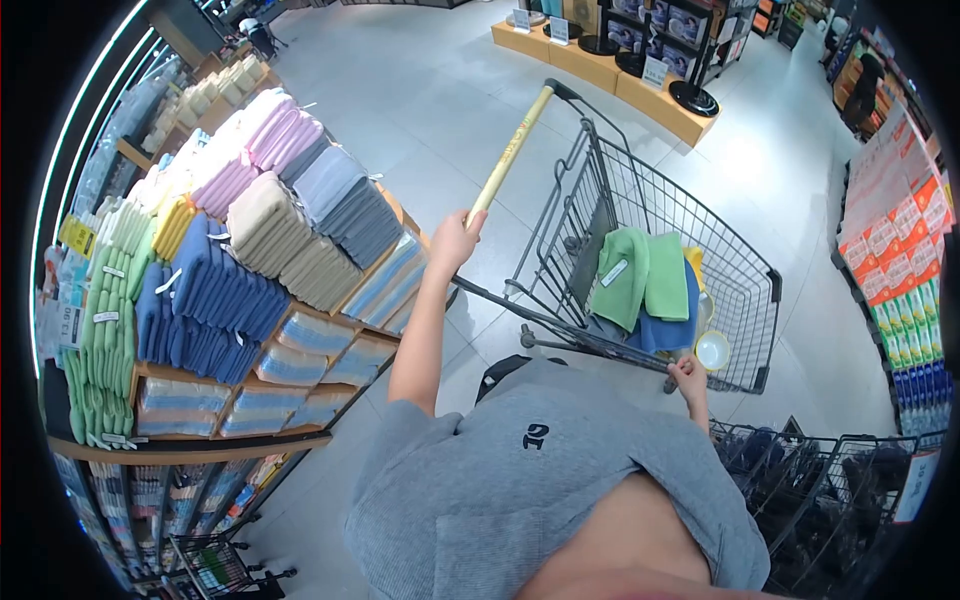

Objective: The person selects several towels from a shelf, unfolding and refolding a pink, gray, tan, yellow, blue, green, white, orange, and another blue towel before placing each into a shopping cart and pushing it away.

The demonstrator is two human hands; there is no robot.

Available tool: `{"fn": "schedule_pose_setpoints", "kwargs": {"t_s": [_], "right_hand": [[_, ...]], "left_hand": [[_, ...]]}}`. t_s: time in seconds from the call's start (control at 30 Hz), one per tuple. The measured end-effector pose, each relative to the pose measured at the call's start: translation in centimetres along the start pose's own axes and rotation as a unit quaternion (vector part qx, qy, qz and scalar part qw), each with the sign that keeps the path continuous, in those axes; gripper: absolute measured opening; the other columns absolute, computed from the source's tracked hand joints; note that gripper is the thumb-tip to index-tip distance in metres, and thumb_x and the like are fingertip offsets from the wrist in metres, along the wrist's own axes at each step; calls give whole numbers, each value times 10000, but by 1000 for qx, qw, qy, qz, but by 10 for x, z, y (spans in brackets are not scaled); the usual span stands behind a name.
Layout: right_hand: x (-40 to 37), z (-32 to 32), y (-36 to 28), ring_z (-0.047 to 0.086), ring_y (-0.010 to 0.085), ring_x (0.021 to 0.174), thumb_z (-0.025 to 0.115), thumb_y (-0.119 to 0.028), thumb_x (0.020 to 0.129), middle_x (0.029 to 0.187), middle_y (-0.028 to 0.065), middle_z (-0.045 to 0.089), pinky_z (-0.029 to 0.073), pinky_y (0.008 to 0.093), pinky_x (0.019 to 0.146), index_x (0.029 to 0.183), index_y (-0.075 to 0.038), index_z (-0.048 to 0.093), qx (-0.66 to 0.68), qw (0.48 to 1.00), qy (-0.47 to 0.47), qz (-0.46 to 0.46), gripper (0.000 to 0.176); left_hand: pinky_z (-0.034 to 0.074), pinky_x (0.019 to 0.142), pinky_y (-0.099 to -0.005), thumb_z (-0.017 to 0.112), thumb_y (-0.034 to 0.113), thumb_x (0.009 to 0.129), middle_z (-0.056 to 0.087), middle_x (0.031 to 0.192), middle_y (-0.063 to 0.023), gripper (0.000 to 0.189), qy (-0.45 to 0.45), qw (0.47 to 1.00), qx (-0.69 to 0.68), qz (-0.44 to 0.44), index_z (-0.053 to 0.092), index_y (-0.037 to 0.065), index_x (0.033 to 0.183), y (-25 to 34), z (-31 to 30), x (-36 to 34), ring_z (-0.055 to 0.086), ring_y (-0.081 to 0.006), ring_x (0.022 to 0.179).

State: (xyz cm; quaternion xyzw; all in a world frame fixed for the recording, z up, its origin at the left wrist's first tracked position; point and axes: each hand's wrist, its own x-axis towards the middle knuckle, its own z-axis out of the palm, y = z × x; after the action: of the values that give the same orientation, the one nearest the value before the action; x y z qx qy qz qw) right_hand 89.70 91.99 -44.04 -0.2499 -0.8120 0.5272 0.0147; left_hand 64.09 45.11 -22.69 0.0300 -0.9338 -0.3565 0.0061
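Observation:
My left hand point(457, 242) is wrapped around the pale yellow handle point(510, 155) of a wire shopping cart point(735, 200), near the handle's close end. My right hand point(688, 378) is at the cart's near side, its fingers curled on the rim. Inside the basket lie folded green towels point(645, 275), one bearing a white label, over a blue cloth point(672, 325). Something yellow point(693, 262) shows behind them. A small whitish bowl point(712, 350) sits in the basket just beyond my right hand.
Stacked folded towels point(215, 310) fill a wooden display on the left. Black wire bins point(800, 470) stand close at lower right. Packaged goods point(900, 250) line the right side. A low wooden platform point(580, 65) holds round-based stands beyond the cart.

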Motion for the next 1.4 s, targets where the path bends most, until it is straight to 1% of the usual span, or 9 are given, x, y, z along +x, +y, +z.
{"fn": "schedule_pose_setpoints", "kwargs": {"t_s": [0.33,0.4,0.6,0.87,0.97,1.17,1.27,1.3,1.4], "right_hand": [[-1,-55,-7,456,43,521,797,-59,674,570,-56,519,361,215,481,670,-77,592,-4,998,5,-54,206],[27,-55,26,499,61,529,805,-100,675,583,-20,565,401,238,487,675,-62,608,-3,993,33,-110,201],[12,1,-5,644,194,625,725,-342,788,659,106,660,492,326,627,773,-18,678,-106,970,201,-80,328],[-57,113,-80,623,149,624,554,-396,936,723,75,661,476,284,582,952,-21,595,111,992,35,-52,378],[-82,96,-88,614,152,642,518,-363,962,779,89,647,478,280,593,1109,-18,520,198,979,32,-25,376],[-102,37,-98,601,140,788,551,-311,949,852,86,639,463,271,664,1089,-25,575,74,987,97,-104,319],[-120,17,-131,589,150,803,573,-279,935,851,74,631,457,285,689,1042,-23,605,64,969,175,-161,280],[-124,11,-144,590,159,803,578,-268,930,846,74,629,456,294,701,1034,-23,609,62,962,199,-177,269],[-136,-2,-176,594,191,811,591,-232,913,849,81,626,455,319,734,1000,-22,622,43,936,264,-230,230]], "left_hand": [[498,613,-312,577,365,921,645,681,-119,410,33,994,-99,-23,593,-43,954,-8,4,-110,650,-192,629],[501,602,-315,581,332,926,639,714,-124,386,28,983,-181,-24,567,-53,955,-12,11,-125,636,-184,633],[500,599,-256,595,258,937,618,841,-102,355,-37,912,-400,-84,456,-40,1072,-23,28,-153,610,-133,680],[487,608,-251,560,237,958,550,881,-80,295,23,854,-514,-74,426,-11,1049,-5,78,-200,550,-118,682],[454,652,-234,514,227,974,517,906,-71,337,-4,854,-519,-32,344,-1,1155,11,99,-238,523,-110,761],[488,753,-279,534,166,960,550,1125,-146,541,-216,873,-435,52,247,-38,1370,27,100,-281,592,-161,927],[492,779,-287,566,120,935,577,1137,-126,509,-347,857,-371,86,345,-32,1367,25,84,-276,615,-174,956],[489,717,-291,601,101,899,632,1048,-102,324,-324,873,-334,148,562,8,1207,22,81,-265,601,-157,925],[489,739,-331,611,69,873,640,983,-95,177,-118,892,-244,362,645,35,1043,32,44,-232,607,-236,904]]}}
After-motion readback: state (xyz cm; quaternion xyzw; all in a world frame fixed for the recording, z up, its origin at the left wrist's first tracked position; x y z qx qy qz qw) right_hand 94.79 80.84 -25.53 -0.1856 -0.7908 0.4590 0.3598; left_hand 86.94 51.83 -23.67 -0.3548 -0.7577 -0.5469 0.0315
